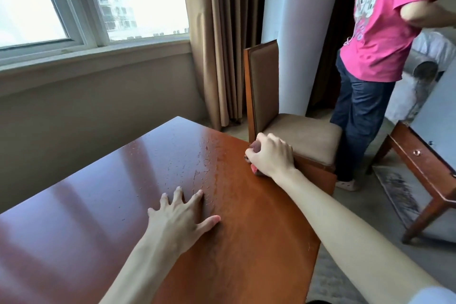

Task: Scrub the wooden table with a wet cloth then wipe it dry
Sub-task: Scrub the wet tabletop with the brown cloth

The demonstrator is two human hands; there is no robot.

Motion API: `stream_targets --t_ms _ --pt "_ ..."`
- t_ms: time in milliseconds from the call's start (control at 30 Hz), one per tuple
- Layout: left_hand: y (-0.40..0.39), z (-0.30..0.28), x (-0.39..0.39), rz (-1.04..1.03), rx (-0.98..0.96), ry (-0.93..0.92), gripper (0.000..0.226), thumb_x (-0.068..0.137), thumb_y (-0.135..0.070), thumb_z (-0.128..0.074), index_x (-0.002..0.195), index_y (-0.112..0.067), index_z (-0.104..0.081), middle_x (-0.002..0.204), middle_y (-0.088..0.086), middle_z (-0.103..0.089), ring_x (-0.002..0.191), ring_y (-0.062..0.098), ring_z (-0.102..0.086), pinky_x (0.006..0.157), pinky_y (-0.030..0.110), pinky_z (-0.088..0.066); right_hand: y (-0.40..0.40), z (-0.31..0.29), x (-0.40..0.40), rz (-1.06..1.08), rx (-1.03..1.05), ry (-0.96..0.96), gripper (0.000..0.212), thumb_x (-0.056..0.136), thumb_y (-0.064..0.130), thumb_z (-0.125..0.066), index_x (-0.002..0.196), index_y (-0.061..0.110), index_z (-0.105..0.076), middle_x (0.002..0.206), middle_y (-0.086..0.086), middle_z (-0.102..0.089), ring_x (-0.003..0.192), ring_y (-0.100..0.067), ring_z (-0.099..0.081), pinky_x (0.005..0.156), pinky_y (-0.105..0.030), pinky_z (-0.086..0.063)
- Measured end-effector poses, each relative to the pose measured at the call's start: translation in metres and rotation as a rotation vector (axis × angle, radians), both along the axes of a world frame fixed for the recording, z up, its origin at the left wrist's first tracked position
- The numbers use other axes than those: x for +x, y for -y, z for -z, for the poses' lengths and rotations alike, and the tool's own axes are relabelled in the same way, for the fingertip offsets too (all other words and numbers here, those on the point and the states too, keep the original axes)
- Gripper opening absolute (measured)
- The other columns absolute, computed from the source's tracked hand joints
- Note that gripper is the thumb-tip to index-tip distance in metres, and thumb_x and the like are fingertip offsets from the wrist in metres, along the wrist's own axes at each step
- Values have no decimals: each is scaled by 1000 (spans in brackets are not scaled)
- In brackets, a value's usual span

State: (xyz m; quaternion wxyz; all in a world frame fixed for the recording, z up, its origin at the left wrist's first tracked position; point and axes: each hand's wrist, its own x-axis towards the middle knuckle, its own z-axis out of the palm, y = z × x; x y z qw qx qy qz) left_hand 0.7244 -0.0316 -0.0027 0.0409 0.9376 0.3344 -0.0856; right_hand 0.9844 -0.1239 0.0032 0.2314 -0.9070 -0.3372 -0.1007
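Observation:
The glossy reddish-brown wooden table (103, 205) fills the lower left. Water droplets and a wet film cover its right half. My right hand (271, 155) grips a bunched brown and pink cloth (254, 149) at the table's right edge; most of the cloth is hidden under the fingers. My left hand (182, 215) rests flat on the tabletop near the middle, fingers spread.
A padded wooden chair (291, 131) stands right against the table's right edge. A person in a pink shirt (385, 32) stands behind it. Another wooden table (429, 175) is at far right. Window and curtains (229, 39) lie beyond.

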Motion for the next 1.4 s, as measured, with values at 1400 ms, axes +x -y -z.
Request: stream_targets --t_ms 1400 --pt "42 10 46 178 19 95 72 91 -80 -23 156 -51 -15 167 4 -15 153 32 -15 120 53 -26 61 -11 24 109 -21 -5 27 83 52 -59 84 25 -58 89 1 -62 89 -28 -65 79 -37 -52"
